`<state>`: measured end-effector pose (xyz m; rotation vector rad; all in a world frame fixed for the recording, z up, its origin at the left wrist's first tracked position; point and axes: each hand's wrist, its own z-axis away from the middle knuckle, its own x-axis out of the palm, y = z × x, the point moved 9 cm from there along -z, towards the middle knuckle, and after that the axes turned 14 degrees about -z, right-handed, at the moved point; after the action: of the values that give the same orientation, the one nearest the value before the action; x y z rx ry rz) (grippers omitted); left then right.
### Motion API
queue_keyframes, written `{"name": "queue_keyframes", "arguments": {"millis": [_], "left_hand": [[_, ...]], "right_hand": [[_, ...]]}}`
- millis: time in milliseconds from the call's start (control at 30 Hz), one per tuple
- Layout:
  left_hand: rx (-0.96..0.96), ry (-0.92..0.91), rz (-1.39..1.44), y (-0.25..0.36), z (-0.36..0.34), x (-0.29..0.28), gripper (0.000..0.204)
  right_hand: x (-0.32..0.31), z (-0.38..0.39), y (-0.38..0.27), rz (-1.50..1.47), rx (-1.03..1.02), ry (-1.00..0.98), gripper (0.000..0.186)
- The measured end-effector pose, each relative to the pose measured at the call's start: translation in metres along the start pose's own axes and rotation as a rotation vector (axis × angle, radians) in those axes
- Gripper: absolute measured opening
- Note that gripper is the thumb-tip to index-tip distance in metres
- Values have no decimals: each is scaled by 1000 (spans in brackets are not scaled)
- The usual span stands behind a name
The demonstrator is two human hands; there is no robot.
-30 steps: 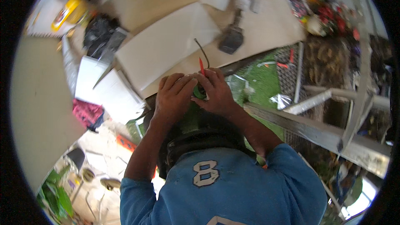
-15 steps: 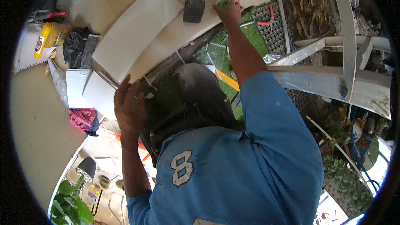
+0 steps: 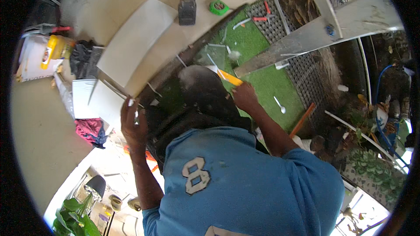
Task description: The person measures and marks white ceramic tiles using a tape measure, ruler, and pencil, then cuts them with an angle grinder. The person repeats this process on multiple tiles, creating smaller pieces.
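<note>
My right hand (image 3: 245,96) is down on the green artificial turf beside my knee. Its fingers close on the near end of a flat yellow-orange handle (image 3: 230,78), whose far end meets a pale strip. My left hand (image 3: 133,122) is raised by the lower corner of a large white sheet (image 3: 135,39). Its fingers are curled, and bits of something small and white show between them; its kind cannot be made out. A green tape measure (image 3: 218,7) lies on the beige surface, right of a dark, wide-headed tool (image 3: 187,11).
Red-handled pliers (image 3: 261,18) lie on a black grid mat. A white spoon (image 3: 280,105) rests on the turf (image 3: 258,39). A metal beam (image 3: 306,35) juts in from the right. A yellow bottle (image 3: 49,52), black plastic and red cloth (image 3: 90,131) are at left.
My right hand has left the green tape measure and come down toward me to the yellow-orange handle. The fingers of my left hand have drawn in. The view has shifted.
</note>
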<state>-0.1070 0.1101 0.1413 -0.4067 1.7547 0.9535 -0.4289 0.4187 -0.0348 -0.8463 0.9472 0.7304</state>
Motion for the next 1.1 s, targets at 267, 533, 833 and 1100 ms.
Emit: {"name": "queue_keyframes", "arguments": {"millis": [267, 533, 833, 1100], "left_hand": [[76, 65, -25, 31, 26, -32, 47], [-167, 47, 639, 0, 56, -17, 36], [-254, 96, 1157, -34, 40, 11, 49], [415, 105, 121, 127, 16, -52, 64]], "right_hand": [[107, 76, 155, -555, 516, 179, 54], [59, 68, 151, -431, 662, 204, 50], [-37, 124, 136, -462, 338, 375, 40], [-212, 170, -28, -143, -212, 377, 19]]}}
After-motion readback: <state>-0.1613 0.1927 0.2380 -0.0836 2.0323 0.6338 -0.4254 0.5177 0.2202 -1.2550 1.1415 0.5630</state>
